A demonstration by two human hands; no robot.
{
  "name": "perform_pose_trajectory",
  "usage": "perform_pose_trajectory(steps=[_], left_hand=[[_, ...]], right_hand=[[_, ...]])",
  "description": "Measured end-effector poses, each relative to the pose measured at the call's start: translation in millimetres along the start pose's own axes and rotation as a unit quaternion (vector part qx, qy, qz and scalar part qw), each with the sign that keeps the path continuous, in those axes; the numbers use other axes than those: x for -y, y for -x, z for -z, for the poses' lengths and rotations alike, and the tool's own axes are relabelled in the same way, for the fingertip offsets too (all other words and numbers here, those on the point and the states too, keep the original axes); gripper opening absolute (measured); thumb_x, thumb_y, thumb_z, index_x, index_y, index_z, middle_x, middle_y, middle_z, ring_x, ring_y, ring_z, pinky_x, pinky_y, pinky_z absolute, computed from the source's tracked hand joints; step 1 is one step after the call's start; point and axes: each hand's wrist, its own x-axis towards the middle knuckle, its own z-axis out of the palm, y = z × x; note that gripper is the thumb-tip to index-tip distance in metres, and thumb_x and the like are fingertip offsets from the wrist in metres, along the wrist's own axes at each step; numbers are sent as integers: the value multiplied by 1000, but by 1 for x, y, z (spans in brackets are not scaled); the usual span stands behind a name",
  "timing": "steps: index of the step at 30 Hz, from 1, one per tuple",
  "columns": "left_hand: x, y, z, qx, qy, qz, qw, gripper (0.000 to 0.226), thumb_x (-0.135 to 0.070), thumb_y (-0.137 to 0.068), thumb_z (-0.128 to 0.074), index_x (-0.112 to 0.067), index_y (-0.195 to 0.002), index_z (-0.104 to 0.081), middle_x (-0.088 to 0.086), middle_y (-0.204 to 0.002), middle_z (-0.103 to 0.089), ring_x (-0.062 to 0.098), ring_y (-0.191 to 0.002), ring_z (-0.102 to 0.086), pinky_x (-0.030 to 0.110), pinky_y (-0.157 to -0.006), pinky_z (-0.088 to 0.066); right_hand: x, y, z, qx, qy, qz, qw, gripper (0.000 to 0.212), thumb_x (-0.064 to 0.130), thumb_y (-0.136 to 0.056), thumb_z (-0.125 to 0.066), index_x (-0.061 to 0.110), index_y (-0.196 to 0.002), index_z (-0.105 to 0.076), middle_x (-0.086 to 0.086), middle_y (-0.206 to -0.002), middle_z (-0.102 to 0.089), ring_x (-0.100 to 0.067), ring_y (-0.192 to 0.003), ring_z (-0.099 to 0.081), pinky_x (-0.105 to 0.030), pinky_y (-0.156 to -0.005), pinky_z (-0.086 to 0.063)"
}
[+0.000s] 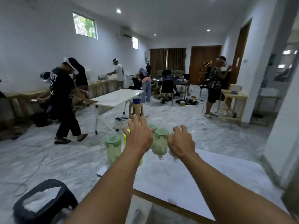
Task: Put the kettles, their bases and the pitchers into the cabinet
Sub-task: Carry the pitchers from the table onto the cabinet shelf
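Observation:
Several green-lidded pitchers stand at the far edge of a white table (169, 183) in front of me. One pitcher (113, 147) is at the left, another pitcher (160, 143) in the middle, and a third pitcher (152, 127) behind it. A yellow-green container (124, 136) shows beside my left hand (138, 135), which is stretched out above the pitchers with fingers spread and holds nothing. My right hand (181, 141) reaches out too, fingers curled and apart, hiding a pitcher beneath it. No kettle or cabinet is clearly visible.
A black plastic stool (45, 202) stands at lower left. Beyond the pitchers are a brown stool (136, 109) with a blue bowl (136, 101), a white folding table (116, 97) and several people at work. Cables lie on the marble floor.

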Motion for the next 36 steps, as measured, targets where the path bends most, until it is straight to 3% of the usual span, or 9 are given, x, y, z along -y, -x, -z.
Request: perform_pose_trajectory(steps=[3,8,14,19,22,25,29,33,36], left_hand=[[43,-15,-8,-16,-20,56,998,55,-40,-99,-41,-13,-146,-30,15,-155,-24,37,-141,-25,61,-110,-23],[106,-55,-29,26,-43,101,994,58,-44,-96,-47,-10,-141,-37,15,-150,-33,36,-139,-31,64,-111,-20],[185,-121,-79,86,-3,170,982,53,-38,-94,-53,-7,-135,-39,14,-140,-44,35,-131,-42,52,-105,-32],[231,-158,-137,155,130,342,918,80,-45,-84,-67,0,-141,-34,17,-141,-43,37,-131,-42,52,-103,-38],[248,-163,-171,199,200,413,866,78,-47,-74,-74,-4,-134,-49,16,-134,-53,39,-124,-50,53,-98,-45],[258,-165,-190,201,252,418,849,56,-42,-80,-69,-5,-121,-59,17,-124,-61,39,-113,-58,45,-90,-52],[262,-175,-198,174,291,407,848,46,-39,-85,-67,-4,-116,-63,19,-120,-64,39,-111,-60,38,-83,-48],[256,-179,-185,156,325,363,859,47,-42,-88,-65,-1,-111,-66,20,-116,-67,39,-108,-61,36,-83,-47],[242,-178,-161,122,366,354,852,51,-45,-88,-62,-1,-113,-64,21,-117,-66,39,-108,-62,39,-89,-49]], right_hand=[[22,-10,-44,45,-11,23,999,50,42,-98,-43,12,-138,-46,-8,-156,-28,-37,-133,-42,-49,-101,-42],[60,-39,-116,100,-16,32,994,49,43,-98,-46,9,-133,-49,-13,-145,-40,-39,-126,-48,-46,-97,-42],[112,-87,-207,142,-34,-64,987,53,51,-93,-52,10,-126,-50,-15,-133,-50,-37,-122,-53,-46,-96,-45],[126,-116,-264,139,-77,-205,966,70,64,-82,-59,10,-126,-54,-15,-130,-58,-38,-119,-57,-42,-91,-48],[123,-123,-288,145,-113,-270,945,69,66,-83,-52,10,-122,-59,-17,-126,-61,-39,-114,-58,-40,-87,-47],[123,-125,-302,125,-155,-298,934,60,55,-91,-44,7,-125,-57,-19,-128,-60,-40,-114,-56,-40,-89,-45],[127,-135,-305,120,-194,-306,925,58,49,-93,-45,6,-131,-55,-20,-132,-59,-40,-118,-55,-40,-94,-44],[124,-132,-295,111,-257,-318,906,59,51,-84,-52,7,-121,-62,-16,-120,-67,-38,-110,-61,-44,-96,-49],[116,-123,-275,81,-305,-318,894,43,41,-92,-56,2,-108,-68,-12,-101,-73,-33,-101,-65,-41,-90,-49]])
